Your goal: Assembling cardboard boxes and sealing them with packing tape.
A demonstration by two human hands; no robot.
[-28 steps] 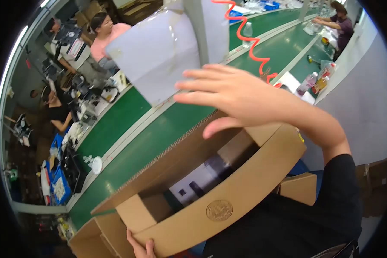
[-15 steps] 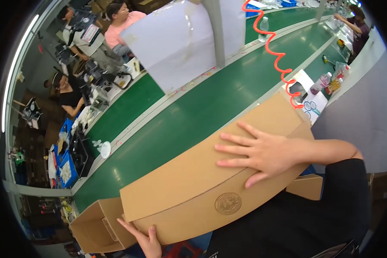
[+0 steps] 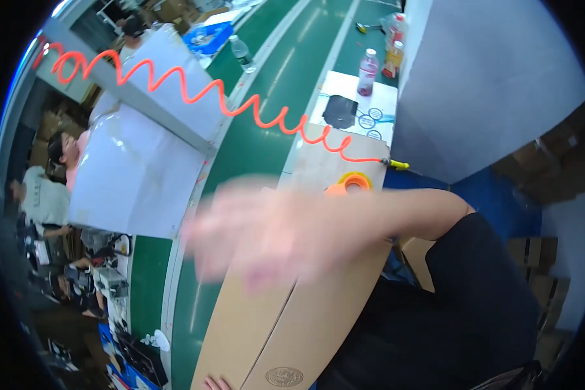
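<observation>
Your right grip (image 3: 273,234) is above the upper part of the box (image 3: 240,325), palm and fingers stretched toward the left. It is too blurred to tell how wide it stands or whether it presses on the cardboard; nothing shows held in it. Of your left grip (image 3: 216,383), only fingertips appear at the lower edge, resting on the box. You cannot tell from here how far that grip is spread.

The box lies under your right grip and runs down past your left one, its long side slanting. Its top looks shut: a dark seam (image 3: 273,335) runs down from beneath your right grip, and a round stamp (image 3: 285,377) sits to the right of your left fingertips.

The closing looks done, as far as the visible part goes. No tape shows along the seam there, so any sealing appears undone; the stretch hidden by your right grip cannot be judged. An orange tape roll (image 3: 354,184) sits just beyond your right wrist, untouched. Farther out lies a yellow nozzle (image 3: 400,165) on a coiled cord (image 3: 257,110). The green surface (image 3: 260,140) extends beyond your right grip.
</observation>
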